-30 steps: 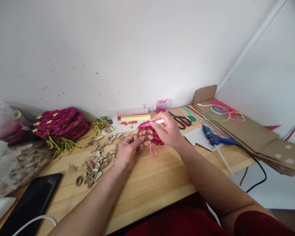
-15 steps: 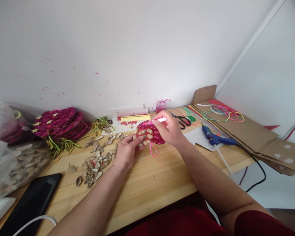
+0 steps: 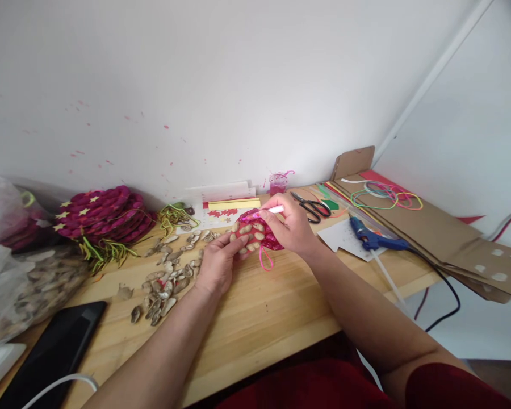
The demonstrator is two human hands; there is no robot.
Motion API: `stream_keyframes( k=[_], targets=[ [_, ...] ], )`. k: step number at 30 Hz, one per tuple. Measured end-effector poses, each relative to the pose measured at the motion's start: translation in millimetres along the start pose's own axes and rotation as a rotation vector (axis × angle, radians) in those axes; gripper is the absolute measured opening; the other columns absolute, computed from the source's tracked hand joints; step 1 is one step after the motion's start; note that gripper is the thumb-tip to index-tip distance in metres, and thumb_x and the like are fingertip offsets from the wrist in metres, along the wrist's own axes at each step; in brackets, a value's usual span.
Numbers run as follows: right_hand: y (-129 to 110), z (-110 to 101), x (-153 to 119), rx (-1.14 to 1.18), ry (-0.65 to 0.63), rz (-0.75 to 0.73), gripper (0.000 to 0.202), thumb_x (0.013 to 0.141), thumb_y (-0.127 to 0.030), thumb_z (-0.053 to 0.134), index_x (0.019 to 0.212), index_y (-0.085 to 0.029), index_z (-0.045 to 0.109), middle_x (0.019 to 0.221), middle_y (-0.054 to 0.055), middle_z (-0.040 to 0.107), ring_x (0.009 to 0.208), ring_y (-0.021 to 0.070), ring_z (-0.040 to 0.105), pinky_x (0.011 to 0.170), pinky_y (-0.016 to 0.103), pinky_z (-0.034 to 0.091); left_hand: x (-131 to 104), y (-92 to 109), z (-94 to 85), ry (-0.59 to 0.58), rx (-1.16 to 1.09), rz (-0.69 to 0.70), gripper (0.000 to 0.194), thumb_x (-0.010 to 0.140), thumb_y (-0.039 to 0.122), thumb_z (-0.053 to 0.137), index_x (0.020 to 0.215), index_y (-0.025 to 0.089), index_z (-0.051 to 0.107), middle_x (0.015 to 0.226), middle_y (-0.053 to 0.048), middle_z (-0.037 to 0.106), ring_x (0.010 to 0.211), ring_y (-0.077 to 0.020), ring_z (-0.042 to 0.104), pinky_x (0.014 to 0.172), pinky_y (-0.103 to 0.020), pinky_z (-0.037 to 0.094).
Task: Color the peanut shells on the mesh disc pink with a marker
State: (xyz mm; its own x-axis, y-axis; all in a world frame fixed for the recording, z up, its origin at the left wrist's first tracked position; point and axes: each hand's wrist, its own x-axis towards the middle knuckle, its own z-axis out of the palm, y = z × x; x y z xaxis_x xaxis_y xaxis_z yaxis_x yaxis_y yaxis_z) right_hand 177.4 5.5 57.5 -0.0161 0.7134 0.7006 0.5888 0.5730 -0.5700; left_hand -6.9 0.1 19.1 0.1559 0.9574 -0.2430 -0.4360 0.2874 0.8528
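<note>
My left hand (image 3: 216, 260) grips the near left edge of a peanut-shell disc (image 3: 247, 229), thumb on top. The disc has a red backing with tan shells on its left and centre. Shells along its far and right side are wet magenta. A pink cord loop (image 3: 266, 259) hangs from its near edge. In my right hand (image 3: 293, 226) a paintbrush with a white handle (image 3: 276, 209) is pinched between thumb and fingers. Its tip meets the shells at the disc's far rim. My right hand hides part of the disc's right side.
Loose peanut shells (image 3: 162, 289) lie left of my hands, beside a black phone (image 3: 51, 352). Finished magenta discs (image 3: 106, 210) are stacked farther left. Behind stands a cup of magenta paint (image 3: 277, 183). Scissors (image 3: 317, 210), a blue glue gun (image 3: 372, 236) and cardboard (image 3: 426, 233) lie right.
My right hand has shifted slightly left, carrying the brush tip left along the disc's far rim. More of the scissors shows. My left hand and the disc stay in place.
</note>
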Motion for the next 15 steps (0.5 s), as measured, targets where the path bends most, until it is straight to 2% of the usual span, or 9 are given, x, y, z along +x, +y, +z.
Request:
stream_keyframes(
  k=[4, 7, 12, 15],
  targets=[
    [-0.4, 0.4, -0.2, -0.009, 0.029, 0.008, 0.010, 0.096, -0.030, 0.064, 0.089, -0.025, 0.064, 0.088, 0.003, 0.072, 0.083, 0.0201, 0.066, 0.080, 0.038, 0.052, -0.5, 0.6, 0.6, 0.005, 0.004, 0.005, 0.035, 0.053, 0.024, 0.098, 0.083, 0.013, 0.082, 0.087, -0.010, 0.081, 0.068, -0.0147, 0.069, 0.057, -0.023, 0.052],
    [-0.3, 0.7, -0.5, 0.003, 0.000, -0.016, 0.009, 0.097, -0.031, 0.064, 0.089, -0.025, 0.063, 0.088, 0.003, 0.073, 0.086, 0.0207, 0.066, 0.083, 0.039, 0.052, -0.6, 1.6, 1.0, 0.010, 0.008, -0.005, 0.034, 0.053, 0.024, 0.098, 0.081, 0.013, 0.082, 0.085, -0.010, 0.081, 0.066, -0.0142, 0.068, 0.057, -0.023, 0.051],
    [-0.3, 0.5, -0.2, -0.038, 0.025, 0.017, 0.010, 0.096, -0.031, 0.064, 0.088, -0.025, 0.063, 0.087, 0.003, 0.072, 0.084, 0.0211, 0.065, 0.080, 0.039, 0.051, 0.0, 1.8, 0.6, 0.011, -0.013, -0.014, 0.039, 0.052, 0.024, 0.099, 0.085, 0.013, 0.083, 0.088, -0.010, 0.081, 0.069, -0.0145, 0.070, 0.058, -0.022, 0.053],
    [-0.6, 0.8, -0.2, -0.014, 0.011, -0.015, 0.009, 0.097, -0.030, 0.064, 0.089, -0.025, 0.063, 0.087, 0.003, 0.072, 0.085, 0.0208, 0.065, 0.081, 0.038, 0.051, -0.4, 2.1, 1.1, 0.004, -0.024, -0.026, 0.039, 0.051, 0.025, 0.100, 0.084, 0.012, 0.083, 0.086, -0.009, 0.081, 0.066, -0.0125, 0.068, 0.057, -0.020, 0.052]
  ],
)
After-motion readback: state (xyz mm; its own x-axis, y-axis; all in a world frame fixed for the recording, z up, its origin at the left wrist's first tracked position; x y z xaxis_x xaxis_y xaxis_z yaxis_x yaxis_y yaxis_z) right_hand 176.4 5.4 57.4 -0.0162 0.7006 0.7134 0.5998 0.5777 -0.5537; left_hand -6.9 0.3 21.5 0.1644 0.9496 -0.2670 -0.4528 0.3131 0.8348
